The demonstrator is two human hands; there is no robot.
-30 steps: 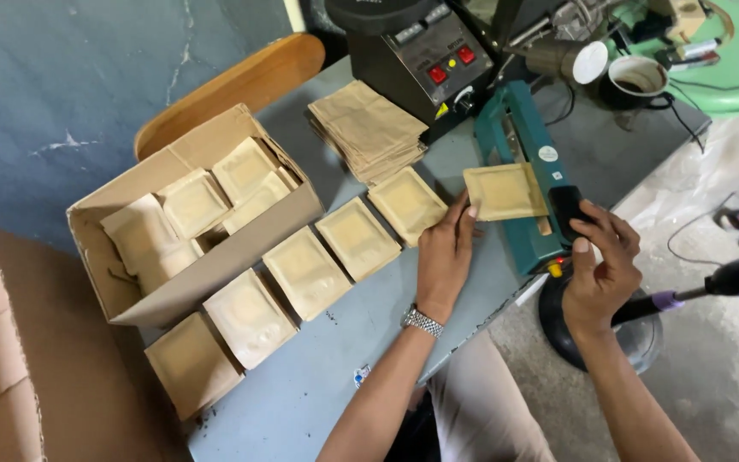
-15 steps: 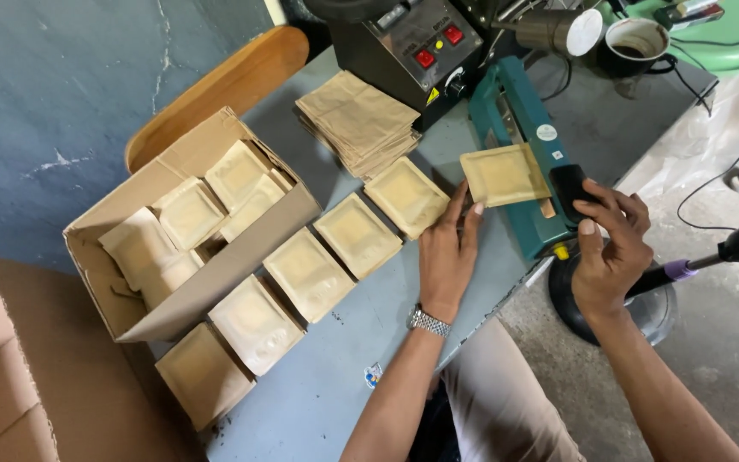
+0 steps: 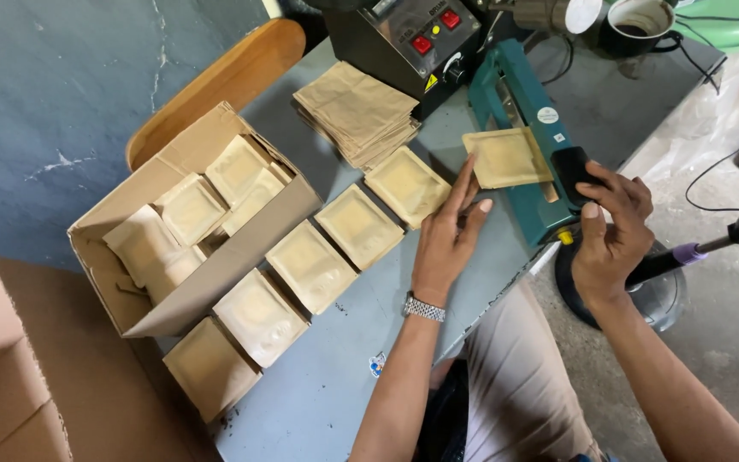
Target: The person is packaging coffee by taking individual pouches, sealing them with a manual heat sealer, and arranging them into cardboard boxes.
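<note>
Grey worktable (image 3: 335,402), seen from above; I take the teal heat sealer (image 3: 523,145) as landmark and list items from near to far.

1. Right hand (image 3: 611,231): at the sealer's near end, fingers closed down on its black handle (image 3: 573,164).
2. Left hand (image 3: 448,238): just left of the sealer, fingers spread and flat, tips touching the near edge of the pouch; a metal wristwatch (image 3: 423,307) on the wrist.
3. Brown paper pouch (image 3: 506,157): lying across the sealer's bar, its right edge under the arm, I think; the overlap is hard to read.
4. Row of filled pouches (image 3: 310,265): left of the sealer, running diagonally toward the near table edge.
5. Open cardboard box (image 3: 190,222): well left, holding more pouches.
6. Stack of empty pouches (image 3: 357,111): left of the sealer's far end.
7. Black control box (image 3: 404,43): beyond the sealer.

Handling note: I judge a clean seal needs the pouch mouth square and unwrinkled on the bar, the left fingertips clear of it, and steady, even pressure on the handle.
</note>
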